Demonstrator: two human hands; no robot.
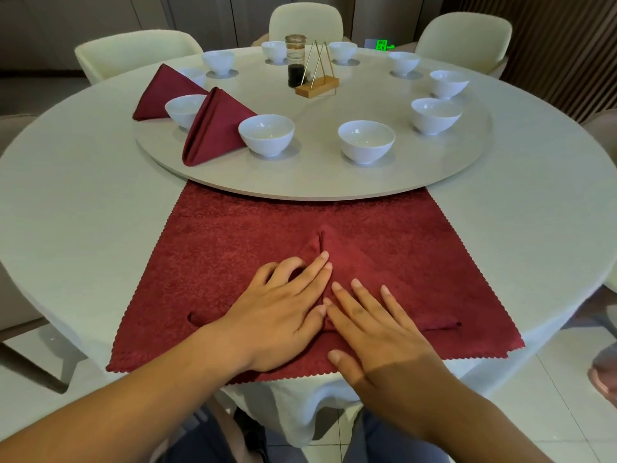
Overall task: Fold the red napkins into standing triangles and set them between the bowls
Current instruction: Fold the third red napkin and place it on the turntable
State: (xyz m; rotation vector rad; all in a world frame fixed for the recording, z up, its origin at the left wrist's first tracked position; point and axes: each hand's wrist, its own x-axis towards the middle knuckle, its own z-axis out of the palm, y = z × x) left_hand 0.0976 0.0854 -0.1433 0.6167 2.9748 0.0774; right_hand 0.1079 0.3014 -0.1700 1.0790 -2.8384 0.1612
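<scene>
Red textured cloth napkin (422, 310), seemingly folded into a flat triangle, is lying at the near edge of the white round table (83, 212). Left hand (283, 305) and right hand (377, 325) are pressing its centre seam, fingers mostly extended, gripping nothing. Next move is calling for standing it between white ceramic bowls (266, 135).

The flat napkin (233, 262) has its far edge tucked out of sight under the turntable (300, 192). The left hand (280, 309) and right hand (377, 325) cover its centre fold. One bowl (195, 76) sits half-hidden behind the farther standing napkin (163, 91). A pinkish shape (604, 372), perhaps a shoe, is cut off at the right edge.
</scene>
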